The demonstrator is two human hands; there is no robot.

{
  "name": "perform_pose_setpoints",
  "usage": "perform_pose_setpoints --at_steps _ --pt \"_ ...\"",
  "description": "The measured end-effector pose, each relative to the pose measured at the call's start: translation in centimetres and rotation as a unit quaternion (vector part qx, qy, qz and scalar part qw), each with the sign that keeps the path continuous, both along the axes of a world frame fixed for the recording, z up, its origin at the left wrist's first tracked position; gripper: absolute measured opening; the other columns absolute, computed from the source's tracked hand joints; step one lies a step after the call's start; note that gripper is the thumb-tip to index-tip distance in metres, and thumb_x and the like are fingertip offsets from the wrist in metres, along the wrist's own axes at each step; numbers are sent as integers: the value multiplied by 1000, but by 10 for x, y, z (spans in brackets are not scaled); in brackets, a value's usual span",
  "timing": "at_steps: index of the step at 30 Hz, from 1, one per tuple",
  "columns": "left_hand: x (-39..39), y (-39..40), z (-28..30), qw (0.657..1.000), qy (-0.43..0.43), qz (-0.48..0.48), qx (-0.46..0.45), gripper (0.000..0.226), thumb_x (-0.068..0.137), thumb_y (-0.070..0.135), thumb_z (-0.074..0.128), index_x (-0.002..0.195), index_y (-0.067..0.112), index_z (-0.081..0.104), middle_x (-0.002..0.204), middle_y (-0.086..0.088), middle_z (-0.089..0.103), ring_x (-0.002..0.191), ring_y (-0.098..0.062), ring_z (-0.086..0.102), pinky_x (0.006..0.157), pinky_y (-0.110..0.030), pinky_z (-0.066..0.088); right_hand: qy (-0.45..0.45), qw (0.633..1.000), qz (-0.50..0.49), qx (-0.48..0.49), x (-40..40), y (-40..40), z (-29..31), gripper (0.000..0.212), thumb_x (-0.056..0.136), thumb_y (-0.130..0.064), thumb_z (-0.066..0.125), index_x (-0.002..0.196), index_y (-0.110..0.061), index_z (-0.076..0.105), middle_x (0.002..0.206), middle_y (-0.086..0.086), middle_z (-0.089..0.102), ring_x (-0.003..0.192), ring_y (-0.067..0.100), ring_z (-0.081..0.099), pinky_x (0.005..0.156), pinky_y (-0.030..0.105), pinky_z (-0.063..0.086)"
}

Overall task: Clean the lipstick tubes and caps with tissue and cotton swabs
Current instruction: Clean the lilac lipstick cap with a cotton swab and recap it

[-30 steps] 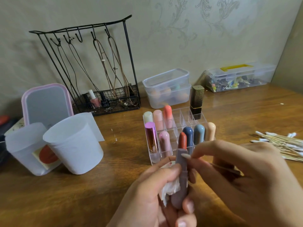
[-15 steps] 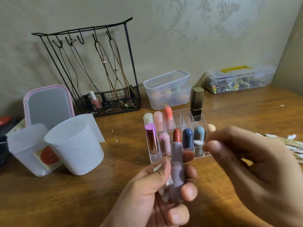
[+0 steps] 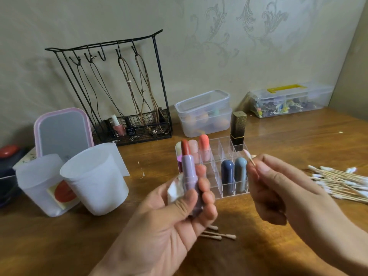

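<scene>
My left hand (image 3: 171, 222) holds an uncapped lilac lipstick tube (image 3: 190, 176) upright, its red bullet showing at the top, with a crumpled tissue (image 3: 174, 187) tucked against the palm. My right hand (image 3: 288, 198) pinches a cotton swab (image 3: 249, 157), its pink-stained tip pointing up, a short way right of the tube. Behind both hands stands a clear acrylic organizer (image 3: 218, 145) with several capped lipsticks, among them a navy one (image 3: 227, 174) and a black-and-gold one (image 3: 238, 127).
A pile of clean cotton swabs (image 3: 338, 182) lies at the right, and used swabs (image 3: 217, 235) lie under my left hand. Two white cups (image 3: 95, 180) and a pink-framed mirror (image 3: 62, 132) stand left; a black wire rack (image 3: 127, 92) and clear boxes (image 3: 205, 113) line the wall.
My left hand has lifted the lipstick tube up and to the left. My right hand has pulled the swab away from the tube to the right, tip now upward.
</scene>
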State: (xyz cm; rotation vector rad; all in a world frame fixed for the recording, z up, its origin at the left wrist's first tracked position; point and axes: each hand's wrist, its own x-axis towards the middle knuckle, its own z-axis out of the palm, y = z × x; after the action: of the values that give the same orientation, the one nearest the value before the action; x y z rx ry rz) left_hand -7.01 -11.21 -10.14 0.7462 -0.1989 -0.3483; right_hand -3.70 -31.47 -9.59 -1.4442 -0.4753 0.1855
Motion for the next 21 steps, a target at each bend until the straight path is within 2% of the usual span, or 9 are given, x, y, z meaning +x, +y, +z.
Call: perform_pose_setpoints --at_steps 2,4,7,10,13,16,19,21 --pt "0 4 5 999 1 24 -32 30 78 -7 67 108 -2 67 89 -15 64 79 -22 64 69 -31 57 34 998 32 -37 1 -1 -2 45 78 -61 51 70 -17 44 64 0 33 53 14 27 45 22 28" --pt "-2 5 12 993 11 113 33 21 75 0 67 96 1 73 84 -16 63 69 -21 62 54 -27 55 46 995 38 -85 2 -2 -2 47 87 -65 44 70 -21 43 62 0 35 52 14 29 46 23 29" --pt "-10 7 23 981 3 153 122 21 84 14 61 103 10 70 81 -10 60 58 -17 53 38 -22 41 45 985 44 -159 1 0 -2 42 88 -66 44 68 -28 48 61 -5 40 53 10 36 49 25 33" --pt "-9 12 25 980 -9 144 134 23 90 17 60 113 12 63 79 -7 51 53 -12 37 37 -18 31 -16 973 40 -228 -3 1 0 38 85 -65 44 79 -28 51 63 -13 44 59 4 39 61 27 37" --pt "-4 19 23 976 -23 174 130 26 92 12 58 118 10 61 80 -6 49 56 -11 34 43 -20 28 -80 961 6 -266 -6 2 2 34 85 -60 42 80 -28 51 65 -14 46 62 2 40 65 32 38" --pt "-1 25 27 972 -10 198 123 30 87 12 56 116 6 61 76 -5 47 55 -10 34 43 -20 27 -159 927 -42 -338 -8 7 5 44 84 -66 40 83 -24 53 64 -10 52 60 4 44 61 32 41" --pt "-2 26 29 969 31 209 130 25 81 17 61 103 6 58 67 -3 41 51 -8 30 41 -19 24 -198 874 -34 -443 -9 19 16 58 69 -83 40 90 -32 57 59 -5 55 53 7 47 50 21 35" --pt "-2 26 30 965 45 214 147 23 78 20 63 97 9 55 63 -1 38 48 -7 27 39 -18 20 -205 838 -30 -505 -4 29 18 55 71 -82 50 101 -37 59 59 -6 54 55 4 48 52 19 35"
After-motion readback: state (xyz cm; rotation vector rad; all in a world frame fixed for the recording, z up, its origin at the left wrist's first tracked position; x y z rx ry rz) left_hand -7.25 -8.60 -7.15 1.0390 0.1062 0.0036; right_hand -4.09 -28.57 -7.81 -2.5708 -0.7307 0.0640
